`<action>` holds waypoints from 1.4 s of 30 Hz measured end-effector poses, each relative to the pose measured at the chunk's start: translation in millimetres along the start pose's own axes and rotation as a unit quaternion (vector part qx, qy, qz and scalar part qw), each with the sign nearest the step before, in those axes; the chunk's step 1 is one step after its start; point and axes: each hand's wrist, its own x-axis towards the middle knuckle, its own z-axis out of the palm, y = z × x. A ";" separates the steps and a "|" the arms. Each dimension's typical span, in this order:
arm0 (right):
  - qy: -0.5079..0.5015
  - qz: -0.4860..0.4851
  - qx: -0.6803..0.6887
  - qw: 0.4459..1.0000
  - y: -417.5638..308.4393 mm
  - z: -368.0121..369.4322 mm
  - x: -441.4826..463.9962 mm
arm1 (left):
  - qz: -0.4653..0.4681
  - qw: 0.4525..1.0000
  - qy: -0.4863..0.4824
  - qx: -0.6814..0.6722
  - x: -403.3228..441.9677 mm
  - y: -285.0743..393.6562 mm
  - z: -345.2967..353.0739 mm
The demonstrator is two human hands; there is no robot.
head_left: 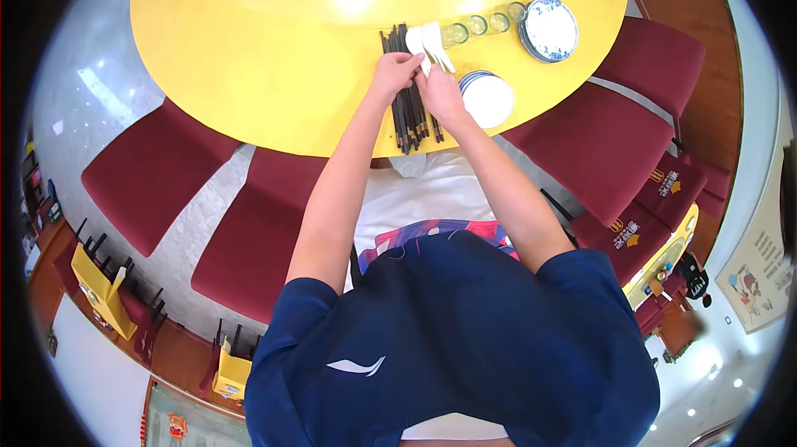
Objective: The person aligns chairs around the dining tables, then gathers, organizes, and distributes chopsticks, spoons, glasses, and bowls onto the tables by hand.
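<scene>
My left hand point(397, 73) reaches over a bundle of dark chopsticks point(403, 119), its thumb and fingers pinched at the handle of a white spoon point(415, 39). Close beside it, my right hand point(442, 94) is closed around the lower handle ends of the white spoons, partly hiding them. Another white spoon point(432, 34) lies just to the right, its handle pointing toward me. A few chopsticks stick out below my right hand. To the right of that hand stands a stack of small white dishes point(488, 102) with blue rims.
Several clear glasses point(476, 25) stand in a row behind the dishes. A stack of blue-patterned plates point(550, 29) is at the right on the yellow round table point(266, 73). Dark red chairs point(166, 173) surround the table edge. A person point(694, 277) is far off at the right.
</scene>
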 end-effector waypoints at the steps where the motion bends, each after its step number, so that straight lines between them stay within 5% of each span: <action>1: -0.010 0.009 -0.002 1.000 -1.8 -1.1 1.1 | 0.000 1.000 -0.002 0.014 2.4 -0.6 0.4; 9: -0.101 0.044 -0.057 0.992 -10.2 -22.5 20.2 | -0.002 0.996 0.012 0.086 12.1 7.4 5.0; 14: -0.148 0.051 -0.137 0.978 -10.1 -26.1 30.4 | 0.100 0.938 0.080 0.321 9.1 11.5 11.1; 27: -0.131 -0.040 -0.193 0.972 -23.3 -40.5 29.0 | 0.225 0.889 0.039 0.398 16.5 8.6 7.8; 35: -0.087 -0.137 -0.163 0.973 -27.6 -93.6 -62.7 | 0.185 0.905 0.018 0.382 -1.4 13.5 6.3; 42: -0.075 -0.094 -0.101 0.988 1.6 -107.7 -183.3 | 0.236 0.900 0.025 0.365 -26.1 -8.7 -3.3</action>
